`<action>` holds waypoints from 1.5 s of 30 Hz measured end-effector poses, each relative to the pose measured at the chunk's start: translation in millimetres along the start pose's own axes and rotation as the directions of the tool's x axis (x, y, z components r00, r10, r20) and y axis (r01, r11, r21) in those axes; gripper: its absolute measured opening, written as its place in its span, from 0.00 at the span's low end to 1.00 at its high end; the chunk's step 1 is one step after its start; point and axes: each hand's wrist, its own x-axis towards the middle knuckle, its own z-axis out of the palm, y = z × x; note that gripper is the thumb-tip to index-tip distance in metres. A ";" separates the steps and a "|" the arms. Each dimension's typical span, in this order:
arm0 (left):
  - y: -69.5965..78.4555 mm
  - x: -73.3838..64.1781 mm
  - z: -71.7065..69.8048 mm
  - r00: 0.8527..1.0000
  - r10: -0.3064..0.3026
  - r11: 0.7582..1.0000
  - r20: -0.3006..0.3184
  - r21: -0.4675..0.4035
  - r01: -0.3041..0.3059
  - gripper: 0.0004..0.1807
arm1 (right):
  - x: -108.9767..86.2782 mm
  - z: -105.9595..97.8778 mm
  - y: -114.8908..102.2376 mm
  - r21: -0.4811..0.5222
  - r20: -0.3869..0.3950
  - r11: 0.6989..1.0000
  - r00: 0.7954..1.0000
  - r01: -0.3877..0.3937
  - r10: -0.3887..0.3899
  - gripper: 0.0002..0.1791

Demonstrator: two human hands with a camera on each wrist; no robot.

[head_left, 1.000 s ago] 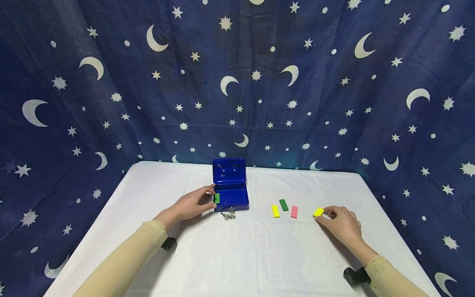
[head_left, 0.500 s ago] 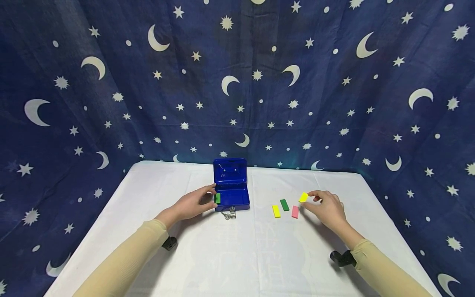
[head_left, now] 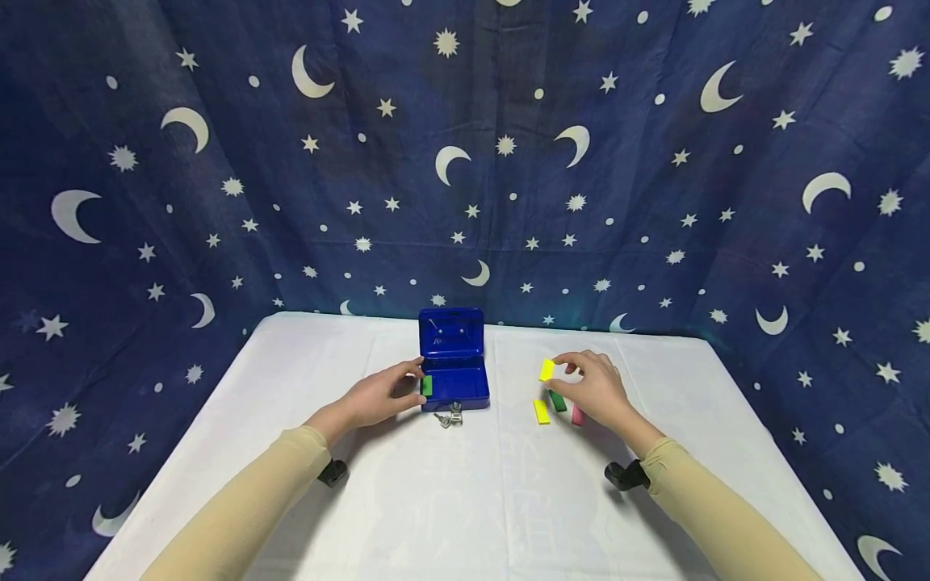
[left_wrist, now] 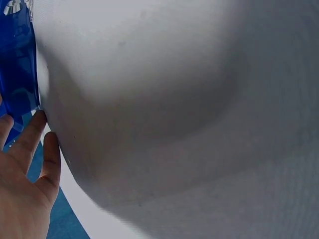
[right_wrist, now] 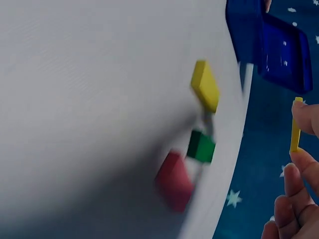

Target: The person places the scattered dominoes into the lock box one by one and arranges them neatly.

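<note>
Pinched between the thumb and fingers of my right hand [head_left: 597, 389] is a yellow block [head_left: 547, 369], a flat domino-like tile, held above the table. In the right wrist view the same tile [right_wrist: 295, 132] shows edge-on between the fingertips. My left hand [head_left: 370, 399] rests against the left side of a blue metal cash box [head_left: 461, 386], fingers spread and fairly straight. The box lid [head_left: 452, 332] stands raised. A green block [head_left: 427, 385] lies inside at the left. Under the right hand are another yellow block [head_left: 542, 411], a dark green block [head_left: 558, 402] and a partly hidden pink block [head_left: 577, 415].
Keys [head_left: 443, 420] hang at the lock [head_left: 456, 413] on the front of the box. A white cloth [head_left: 465, 500] covers the table. Behind it hangs a dark blue curtain [head_left: 392, 290] with moons and stars.
My right hand has carried the yellow block leftward and up from the right side, over the loose blocks toward the box. The left hand stays at the box.
</note>
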 end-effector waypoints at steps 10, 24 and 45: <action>3.2 0.2 -1.8 1.000 -0.012 1.000 0.008 -0.009 0.012 0.27 | 22.2 27.8 -35.5 0.014 0.056 0.995 0.993 0.100 -0.100 0.26; 4.4 0.9 -1.1 1.000 -0.025 1.000 0.005 -0.007 0.025 0.27 | 39.1 56.1 -78.9 0.006 0.091 0.983 0.979 0.183 -0.183 0.25; 2.5 2.7 0.1 0.999 -0.046 0.999 0.006 -0.011 0.046 0.28 | 53.5 86.5 -113.1 -0.029 0.176 0.977 0.963 0.211 -0.203 0.25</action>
